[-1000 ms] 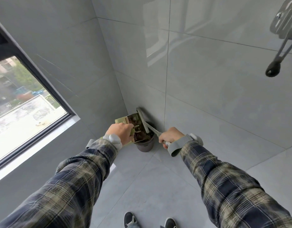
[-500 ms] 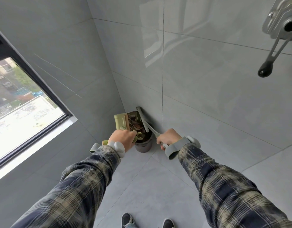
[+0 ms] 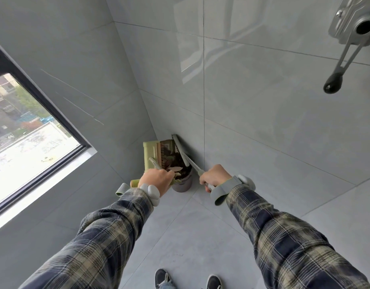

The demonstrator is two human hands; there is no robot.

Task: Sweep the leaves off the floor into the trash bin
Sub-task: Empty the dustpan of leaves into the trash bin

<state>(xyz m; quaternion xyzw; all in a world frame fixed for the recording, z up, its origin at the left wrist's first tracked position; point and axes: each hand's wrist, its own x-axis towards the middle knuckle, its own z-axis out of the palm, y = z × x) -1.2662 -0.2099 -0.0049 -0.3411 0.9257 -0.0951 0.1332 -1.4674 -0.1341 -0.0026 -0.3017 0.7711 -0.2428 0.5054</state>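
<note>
The left hand (image 3: 157, 180) wraps its fingers tight around the handle of the green dustpan (image 3: 151, 153). The dustpan tips over the small gray trash bin (image 3: 183, 185) in the corner. Brown leaves (image 3: 171, 161) lie in the dustpan, right above the bin. The right hand (image 3: 215, 177) grips the brush (image 3: 181, 150) handle, and the brush head is at the dustpan's edge.

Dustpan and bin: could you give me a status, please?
Left hand grips dustpan tipped over bin. Right hand grips brush. Leaves on dustpan. Nothing blocking.

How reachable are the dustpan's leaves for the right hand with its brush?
Likely yes: the right hand grips the brush, whose head lies beside the leaves in the tilted dustpan; nothing sits between.
</note>
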